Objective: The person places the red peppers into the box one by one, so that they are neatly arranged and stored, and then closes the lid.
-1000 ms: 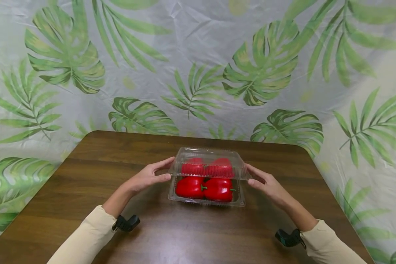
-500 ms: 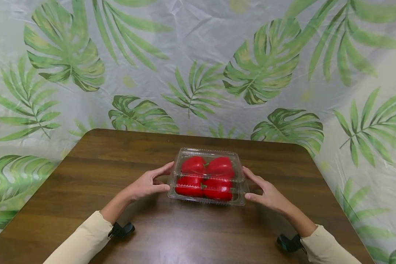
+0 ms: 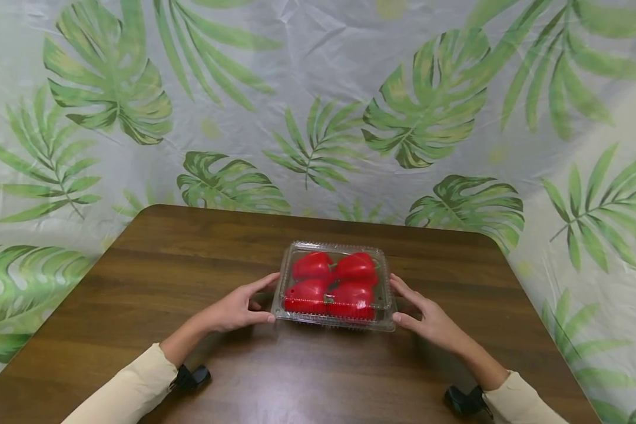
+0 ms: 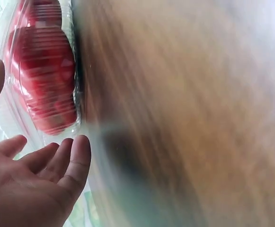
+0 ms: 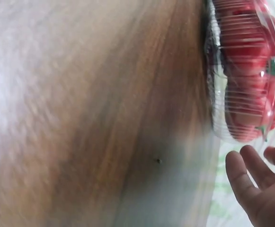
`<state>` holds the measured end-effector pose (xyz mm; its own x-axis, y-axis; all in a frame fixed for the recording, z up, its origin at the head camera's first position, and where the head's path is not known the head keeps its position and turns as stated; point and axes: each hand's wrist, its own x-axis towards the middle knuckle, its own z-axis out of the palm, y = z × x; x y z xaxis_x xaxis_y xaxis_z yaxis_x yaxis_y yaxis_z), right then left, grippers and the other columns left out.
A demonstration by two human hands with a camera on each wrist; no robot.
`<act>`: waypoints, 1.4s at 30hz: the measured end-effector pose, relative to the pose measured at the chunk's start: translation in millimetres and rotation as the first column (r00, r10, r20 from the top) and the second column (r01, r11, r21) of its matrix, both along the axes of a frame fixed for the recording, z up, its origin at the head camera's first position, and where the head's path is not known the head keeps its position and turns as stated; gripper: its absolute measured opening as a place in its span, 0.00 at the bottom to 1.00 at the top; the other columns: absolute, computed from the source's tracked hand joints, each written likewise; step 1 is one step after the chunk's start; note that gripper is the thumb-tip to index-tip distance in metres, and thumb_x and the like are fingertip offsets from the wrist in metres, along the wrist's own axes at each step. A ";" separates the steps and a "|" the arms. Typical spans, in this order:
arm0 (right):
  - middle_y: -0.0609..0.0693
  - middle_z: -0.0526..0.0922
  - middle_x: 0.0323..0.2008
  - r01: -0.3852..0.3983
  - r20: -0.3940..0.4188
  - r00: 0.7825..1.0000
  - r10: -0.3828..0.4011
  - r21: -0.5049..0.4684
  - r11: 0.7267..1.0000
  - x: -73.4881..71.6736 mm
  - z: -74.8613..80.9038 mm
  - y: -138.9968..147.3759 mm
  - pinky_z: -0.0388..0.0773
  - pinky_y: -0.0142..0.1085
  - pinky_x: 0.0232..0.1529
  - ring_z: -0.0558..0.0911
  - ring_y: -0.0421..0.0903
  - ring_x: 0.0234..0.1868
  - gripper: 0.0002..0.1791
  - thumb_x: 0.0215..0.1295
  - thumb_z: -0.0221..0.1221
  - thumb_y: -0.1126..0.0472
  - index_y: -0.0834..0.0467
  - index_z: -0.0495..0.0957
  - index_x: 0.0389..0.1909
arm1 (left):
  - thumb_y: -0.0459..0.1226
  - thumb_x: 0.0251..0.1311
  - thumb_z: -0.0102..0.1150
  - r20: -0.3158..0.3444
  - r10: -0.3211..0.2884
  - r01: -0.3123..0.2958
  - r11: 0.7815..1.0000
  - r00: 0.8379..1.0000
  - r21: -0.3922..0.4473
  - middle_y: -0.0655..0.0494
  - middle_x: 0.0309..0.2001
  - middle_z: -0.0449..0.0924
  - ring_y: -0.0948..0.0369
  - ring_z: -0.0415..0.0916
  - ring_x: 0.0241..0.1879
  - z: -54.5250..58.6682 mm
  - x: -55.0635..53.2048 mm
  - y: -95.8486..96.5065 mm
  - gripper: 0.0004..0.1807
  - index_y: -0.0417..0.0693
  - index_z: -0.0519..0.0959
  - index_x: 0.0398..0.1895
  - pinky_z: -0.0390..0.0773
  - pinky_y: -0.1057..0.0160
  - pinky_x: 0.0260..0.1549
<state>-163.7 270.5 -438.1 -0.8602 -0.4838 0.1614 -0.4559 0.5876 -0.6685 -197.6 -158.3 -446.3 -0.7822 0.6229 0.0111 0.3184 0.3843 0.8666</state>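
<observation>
A clear plastic clamshell container (image 3: 386,323) sits on the table with several red bell peppers (image 3: 356,268) inside, some showing green stems. Its lid lies down over them, front edge close to the base's front rim. At the left side is my left hand (image 3: 233,307), thumb tip at the front left corner and fingers reaching along the side. My right hand (image 3: 429,318) mirrors it at the right side, thumb by the front right corner. Both wrist views show loosely extended fingers (image 4: 78,163) beside the ribbed wall, not wrapped round it.
The brown wooden table (image 3: 318,377) extends around the container, its back edge near a leaf-printed cloth (image 3: 318,135). A black wrist device (image 3: 191,377) is strapped at the left cuff, another black device (image 3: 463,401) at the right.
The lid has swung down from a raised tilt onto the base, covering the front peppers. Both hands have come down and nearer the front with it.
</observation>
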 end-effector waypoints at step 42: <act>0.39 0.87 0.34 0.290 0.704 0.700 0.121 -0.434 0.853 17.9 -0.8 -16.8 0.80 0.26 0.31 0.82 0.34 0.31 0.05 0.72 0.54 0.60 0.49 0.76 0.35 | 0.35 0.65 0.55 0.394 0.308 -0.389 0.910 0.866 0.141 0.61 0.29 0.81 0.63 0.79 0.35 0.3 22.3 33.2 0.08 0.38 0.75 0.40 0.80 0.63 0.36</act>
<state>-145.9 253.6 -438.9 -0.8475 -0.4346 -0.3047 0.2875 0.1065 -0.9518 -175.3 -125.1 -446.0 -0.9228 0.3229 -0.2104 -0.1472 0.2093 0.9667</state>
